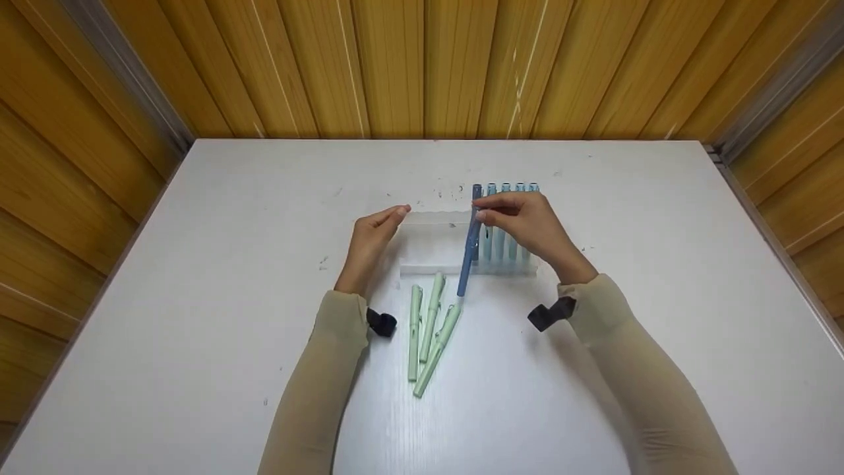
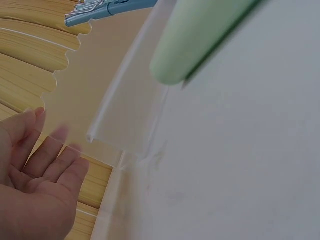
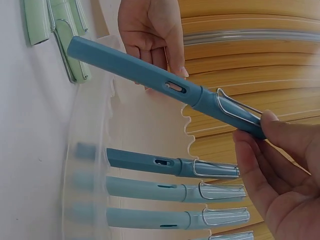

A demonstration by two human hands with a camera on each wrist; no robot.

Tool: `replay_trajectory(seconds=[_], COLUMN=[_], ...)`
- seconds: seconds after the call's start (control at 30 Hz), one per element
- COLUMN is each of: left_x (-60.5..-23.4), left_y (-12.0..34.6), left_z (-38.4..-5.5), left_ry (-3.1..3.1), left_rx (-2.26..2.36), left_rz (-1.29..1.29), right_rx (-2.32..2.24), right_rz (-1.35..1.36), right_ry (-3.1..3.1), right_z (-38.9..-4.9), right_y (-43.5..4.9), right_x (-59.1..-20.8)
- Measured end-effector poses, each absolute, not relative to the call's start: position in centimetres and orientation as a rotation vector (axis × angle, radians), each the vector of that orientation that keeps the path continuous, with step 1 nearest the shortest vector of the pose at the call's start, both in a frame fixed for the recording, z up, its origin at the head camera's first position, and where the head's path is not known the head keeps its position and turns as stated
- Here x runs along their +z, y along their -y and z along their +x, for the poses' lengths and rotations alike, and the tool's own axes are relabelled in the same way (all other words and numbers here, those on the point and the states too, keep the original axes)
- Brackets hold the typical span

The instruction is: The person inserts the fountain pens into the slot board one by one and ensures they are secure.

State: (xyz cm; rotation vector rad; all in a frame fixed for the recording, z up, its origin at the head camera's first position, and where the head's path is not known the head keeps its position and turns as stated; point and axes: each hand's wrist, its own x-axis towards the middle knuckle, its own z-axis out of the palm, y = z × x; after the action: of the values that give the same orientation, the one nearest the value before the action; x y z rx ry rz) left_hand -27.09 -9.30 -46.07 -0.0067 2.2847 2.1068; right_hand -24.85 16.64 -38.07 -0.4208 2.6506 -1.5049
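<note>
My right hand (image 1: 527,224) pinches a dark blue pen (image 3: 135,65) near its cap end, by the metal clip. The pen slants over a clear plastic pen rack (image 1: 432,245), its barrel end toward the front. At the rack's back left corner, my left hand (image 1: 370,247) holds the scalloped edge between thumb and fingers; some fingers show through the plastic in the left wrist view. Another dark blue pen (image 3: 140,161) lies in the rack. Beside it, several light blue pens (image 3: 145,187) fill the right side, clips facing up.
Three pale green pens (image 1: 432,353) lie loose on the white table (image 1: 198,316), just in front of the rack, between the forearms. Wood-patterned panels (image 1: 395,66) stand behind the table and along both sides. Each wrist carries a black camera mount (image 1: 381,323).
</note>
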Motion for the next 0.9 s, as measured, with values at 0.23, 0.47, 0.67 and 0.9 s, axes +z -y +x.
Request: replay_trajectory(seconds=[0.23, 0.47, 0.67, 0.9], left_x=[-46.1, -45.7, -46.2, -46.2], left_y=[9.4, 9.5, 9.3, 9.4], left_z=[-27.1, -26.7, -27.1, -27.1], left_ry=[-2.286, -2.270, -2.272, -2.277], left_rx=[2.102, 2.107, 2.125, 2.127], left_rz=[0.005, 0.079, 0.045, 0.039], right_rx=[-1.619, -1.683, -1.656, -1.615], right_rz=[-0.494, -0.492, -0.473, -0.446], right_ry=[-2.712, -2.765, -2.815, -2.834], right_z=[-25.7, -26.3, -26.4, -26.6], right_y=[-16.5, -16.5, -16.3, -15.9], right_x=[-38.0, -38.1, -37.9, -37.7])
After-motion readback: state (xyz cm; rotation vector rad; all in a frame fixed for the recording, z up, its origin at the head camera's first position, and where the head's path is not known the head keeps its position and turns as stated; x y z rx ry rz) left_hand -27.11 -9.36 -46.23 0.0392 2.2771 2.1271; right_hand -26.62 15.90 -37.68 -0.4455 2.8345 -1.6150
